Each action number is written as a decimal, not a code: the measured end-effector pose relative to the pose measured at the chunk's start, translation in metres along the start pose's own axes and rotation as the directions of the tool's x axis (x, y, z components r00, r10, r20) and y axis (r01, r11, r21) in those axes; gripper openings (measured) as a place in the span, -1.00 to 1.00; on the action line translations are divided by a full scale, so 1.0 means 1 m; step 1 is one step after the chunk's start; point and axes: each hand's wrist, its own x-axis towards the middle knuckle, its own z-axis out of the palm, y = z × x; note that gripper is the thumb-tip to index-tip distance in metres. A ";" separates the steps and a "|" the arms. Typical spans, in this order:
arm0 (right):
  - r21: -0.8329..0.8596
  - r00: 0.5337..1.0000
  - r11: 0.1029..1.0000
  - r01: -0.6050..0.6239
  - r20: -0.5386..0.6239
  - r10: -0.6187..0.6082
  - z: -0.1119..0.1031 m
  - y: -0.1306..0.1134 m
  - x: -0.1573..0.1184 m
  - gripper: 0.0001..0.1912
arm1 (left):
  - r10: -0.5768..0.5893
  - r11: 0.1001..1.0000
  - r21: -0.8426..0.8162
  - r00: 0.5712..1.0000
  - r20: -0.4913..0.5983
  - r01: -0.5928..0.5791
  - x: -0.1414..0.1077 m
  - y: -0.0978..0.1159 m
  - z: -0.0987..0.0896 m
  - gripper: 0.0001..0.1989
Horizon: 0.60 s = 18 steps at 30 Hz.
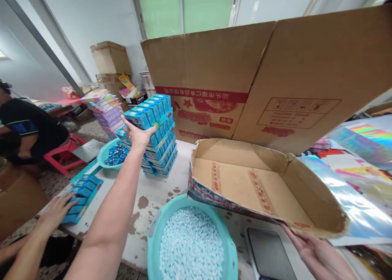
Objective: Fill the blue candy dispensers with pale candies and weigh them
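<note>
Pale walls (88, 12) and a green-paned sliding window (208, 8) frame a cluttered workroom.
Brown cartons (110, 59) stand stacked against the wall; a red plastic stool (56, 154) sits on the speckled floor (94, 126), near a white worktable (183, 161) with brown worn patches.

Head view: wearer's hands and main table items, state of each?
left hand: on top layer of blue box stack
right hand: at near edge of shallow carton, grip unclear
blue box stack: upright, layered
shallow carton: open-topped, worn
large basin: holding pale blue pieces
small basin: holding shiny blue pieces
dark-topped device: lying flat, on/off unclear
tall cardboard: standing
</note>
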 end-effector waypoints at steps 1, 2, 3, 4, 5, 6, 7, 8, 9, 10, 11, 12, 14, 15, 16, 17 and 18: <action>-0.009 1.000 1.000 -0.010 0.000 0.010 0.001 -0.002 -0.005 -0.65 | 0.011 1.000 -0.026 1.000 0.005 -0.011 0.002 -0.001 0.000 0.34; -0.014 1.000 1.000 -0.012 -0.007 0.012 0.002 -0.004 -0.007 -0.66 | 0.034 0.998 -0.057 0.999 -0.003 -0.034 0.005 0.000 0.000 0.33; -0.015 1.000 1.000 -0.011 -0.010 0.011 0.004 -0.005 -0.009 -0.68 | 0.069 0.993 -0.091 0.997 -0.025 -0.071 0.007 0.001 0.000 0.32; -0.015 1.000 1.000 -0.005 -0.014 0.004 0.005 -0.005 -0.009 -0.69 | 0.107 0.986 -0.123 0.992 -0.060 -0.114 0.010 0.004 0.000 0.29; -0.014 1.000 1.000 0.004 -0.019 -0.005 0.006 -0.005 -0.008 -0.70 | 0.140 0.976 -0.151 0.985 -0.102 -0.155 0.013 0.007 0.000 0.27; -0.014 1.000 1.000 0.014 -0.022 -0.014 0.007 -0.006 -0.008 -0.70 | 0.161 0.967 -0.175 0.977 -0.143 -0.185 0.016 0.012 -0.001 0.24; -0.014 0.999 1.000 0.023 -0.023 -0.024 0.007 -0.006 -0.008 -0.70 | 0.170 0.959 -0.197 0.970 -0.174 -0.204 0.018 0.018 -0.001 0.22; -0.014 0.999 0.999 0.031 -0.021 -0.031 0.008 -0.006 -0.009 -0.68 | 0.174 0.950 -0.225 0.966 -0.193 -0.217 0.019 0.023 -0.003 0.20; -0.014 0.999 0.999 0.037 -0.022 -0.037 0.008 -0.006 -0.010 -0.67 | 0.181 0.936 -0.265 0.962 -0.202 -0.232 0.019 0.028 -0.004 0.18; -0.012 0.999 0.999 0.042 -0.024 -0.042 0.009 -0.007 -0.013 -0.66 | 0.196 0.912 -0.320 0.959 -0.206 -0.255 0.018 0.033 -0.007 0.16; -0.009 0.999 0.999 0.043 -0.022 -0.043 0.009 -0.008 -0.015 -0.66 | 0.223 0.875 -0.390 0.953 -0.204 -0.288 0.014 0.037 -0.009 0.14; -0.005 0.999 0.999 0.045 -0.025 -0.045 0.009 -0.008 -0.018 -0.65 | 0.258 0.823 -0.467 0.945 -0.201 -0.324 0.009 0.040 -0.012 0.12; 0.002 0.999 0.999 0.044 -0.027 -0.044 0.010 -0.009 -0.022 -0.66 | 0.328 0.698 -0.613 0.926 -0.185 -0.370 -0.007 0.045 -0.017 0.09; 0.004 0.999 0.999 0.044 -0.023 -0.044 0.010 -0.009 -0.023 -0.66 | 0.356 0.646 -0.666 0.919 -0.172 -0.375 -0.017 0.047 -0.020 0.09; 0.004 0.999 0.999 0.046 -0.023 -0.046 0.009 -0.009 -0.022 -0.66 | 0.373 0.609 -0.702 0.914 -0.158 -0.370 -0.028 0.049 -0.021 0.08; 0.002 0.999 0.999 0.043 -0.024 -0.043 0.007 -0.009 -0.021 -0.65 | 0.379 0.596 -0.719 0.914 -0.143 -0.359 -0.040 0.050 -0.022 0.07; -0.001 0.999 0.999 0.037 -0.026 -0.037 0.005 -0.009 -0.017 -0.65 | 0.371 0.605 -0.717 0.919 -0.130 -0.346 -0.053 0.051 -0.022 0.07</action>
